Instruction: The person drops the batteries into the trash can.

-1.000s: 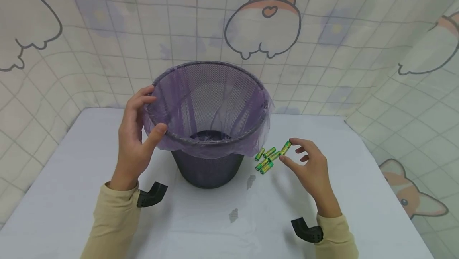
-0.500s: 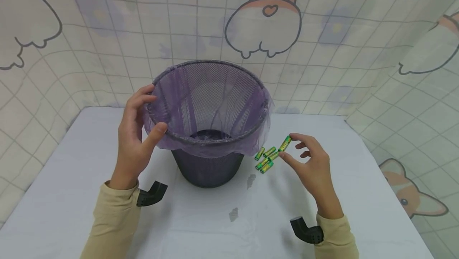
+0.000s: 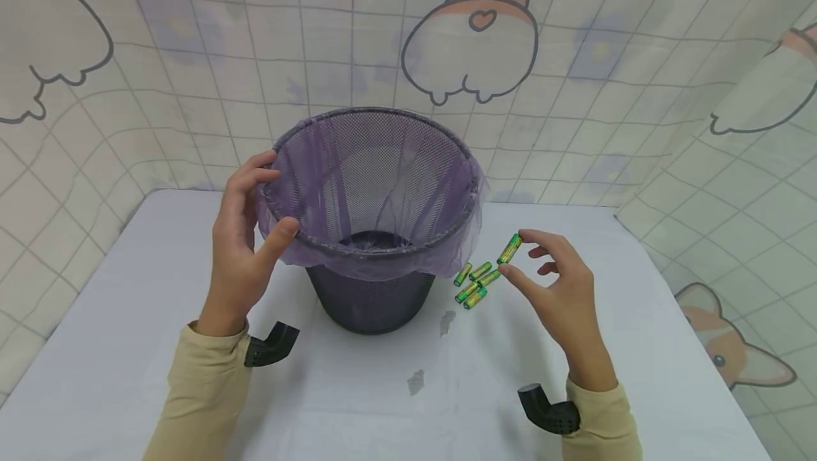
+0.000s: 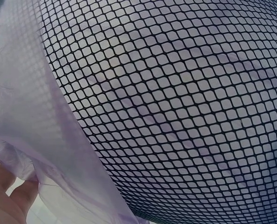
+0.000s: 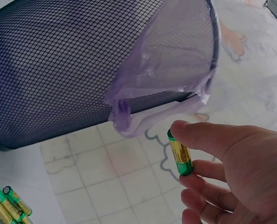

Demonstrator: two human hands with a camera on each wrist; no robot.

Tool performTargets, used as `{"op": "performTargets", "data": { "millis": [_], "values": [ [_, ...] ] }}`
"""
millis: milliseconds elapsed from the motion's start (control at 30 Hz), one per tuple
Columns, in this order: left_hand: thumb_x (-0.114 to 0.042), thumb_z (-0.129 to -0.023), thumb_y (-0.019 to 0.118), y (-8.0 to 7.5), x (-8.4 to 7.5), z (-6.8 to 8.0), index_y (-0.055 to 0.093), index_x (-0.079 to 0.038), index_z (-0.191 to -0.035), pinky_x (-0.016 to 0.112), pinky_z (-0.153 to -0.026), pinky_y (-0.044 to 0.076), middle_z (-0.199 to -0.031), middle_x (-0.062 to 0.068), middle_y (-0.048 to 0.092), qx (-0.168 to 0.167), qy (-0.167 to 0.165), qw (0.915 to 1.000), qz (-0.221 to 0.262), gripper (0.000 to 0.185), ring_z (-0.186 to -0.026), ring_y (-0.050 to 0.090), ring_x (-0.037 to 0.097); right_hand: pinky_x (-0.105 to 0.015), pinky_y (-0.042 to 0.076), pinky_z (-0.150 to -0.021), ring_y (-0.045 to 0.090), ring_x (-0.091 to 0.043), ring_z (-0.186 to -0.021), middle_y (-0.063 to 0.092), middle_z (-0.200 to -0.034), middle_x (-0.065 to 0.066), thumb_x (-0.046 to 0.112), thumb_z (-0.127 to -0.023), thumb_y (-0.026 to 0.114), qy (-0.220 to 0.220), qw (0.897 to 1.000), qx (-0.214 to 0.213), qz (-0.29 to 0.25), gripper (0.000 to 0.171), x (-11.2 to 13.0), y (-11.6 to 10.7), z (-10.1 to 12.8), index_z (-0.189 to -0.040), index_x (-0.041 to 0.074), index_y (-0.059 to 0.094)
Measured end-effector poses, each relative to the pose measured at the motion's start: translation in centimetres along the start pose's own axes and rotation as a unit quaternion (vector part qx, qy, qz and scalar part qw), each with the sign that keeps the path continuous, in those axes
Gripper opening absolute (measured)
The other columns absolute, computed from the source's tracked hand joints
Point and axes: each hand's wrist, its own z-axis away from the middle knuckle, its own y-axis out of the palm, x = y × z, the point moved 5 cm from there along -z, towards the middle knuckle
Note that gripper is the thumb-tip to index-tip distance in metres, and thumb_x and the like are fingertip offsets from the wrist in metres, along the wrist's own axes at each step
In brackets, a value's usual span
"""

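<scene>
Right hand (image 3: pixel 562 287) pinches one green battery (image 3: pixel 509 249) between thumb and index fingertip, held in the air above the table (image 3: pixel 128 319), just right of the bin (image 3: pixel 373 220). Other fingers loosely curled below it.

Battery orientation: in the head view its long axis runs diagonally, upper end toward the far right, lower end toward the near left and the bin's base. It is tilted, not flat on the table. In the right wrist view, the battery (image 5: pixel 180 153) stands nearly upright between the fingertips, with the index finger over its top end. Cannot tell which pole is up.

Left hand (image 3: pixel 245 248) grips the bin's rim on the left side: thumb on the near edge, fingers curled over the top edge, onto the purple bag (image 3: pixel 447 248) folded over the rim. The left wrist view shows only mesh and bag film close up.

Pile of batteries (image 3: pixel 474 282) lies on the table, near the bin's right side, just below and left of the held one, not touching it.
</scene>
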Motion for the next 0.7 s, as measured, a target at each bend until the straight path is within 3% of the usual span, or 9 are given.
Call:
{"op": "performTargets", "data": {
  "millis": [700],
  "values": [
    [-0.018,-0.087,0.066,0.0,0.0,0.0,0.045,0.010,-0.128,0.035,-0.120,0.024,-0.148,0.014,0.040,-0.004,-0.002,1.0000,0.002,0.054,-0.142,0.033,0.027,-0.015,0.041,-0.076,0.054,-0.010,-0.097,0.066,-0.118,-0.007,0.007,-0.074,0.082,-0.042,0.999,-0.026,-0.004,0.052,3.4,-1.8,-1.4,-0.123,0.010,0.064]
  ]
}}
